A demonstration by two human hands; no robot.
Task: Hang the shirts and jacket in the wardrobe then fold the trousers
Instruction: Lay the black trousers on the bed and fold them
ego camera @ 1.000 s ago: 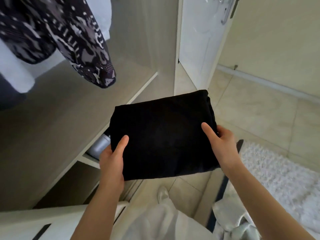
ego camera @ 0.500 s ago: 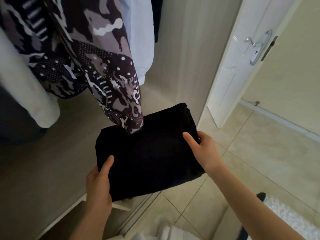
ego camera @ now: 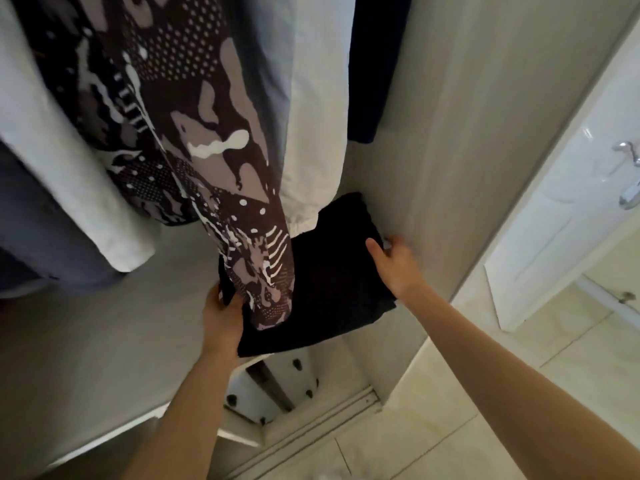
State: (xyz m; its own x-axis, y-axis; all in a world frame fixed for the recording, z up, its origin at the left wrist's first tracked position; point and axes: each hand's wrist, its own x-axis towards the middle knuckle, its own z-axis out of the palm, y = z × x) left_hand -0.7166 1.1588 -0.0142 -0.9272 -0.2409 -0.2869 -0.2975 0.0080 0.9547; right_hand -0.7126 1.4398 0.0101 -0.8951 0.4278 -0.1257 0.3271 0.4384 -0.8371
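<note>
The folded black trousers are held flat inside the wardrobe, close to its right side wall. My left hand grips their near left corner from below, thumb on top. My right hand holds their right edge, thumb on top and fingers tucked underneath beside the wall. A patterned brown-and-white shirt hangs down over the trousers and hides part of them. A white shirt hangs behind it, and a dark garment hangs further right.
The wardrobe shelf stretches left under the hanging clothes. A white garment and a grey one hang at the left. Below the shelf is a lower compartment. A white door and tiled floor lie to the right.
Both hands have carried the folded trousers forward and deeper into the wardrobe, under the hanging shirts and up against the right wall. The view has moved closer to the wardrobe.
</note>
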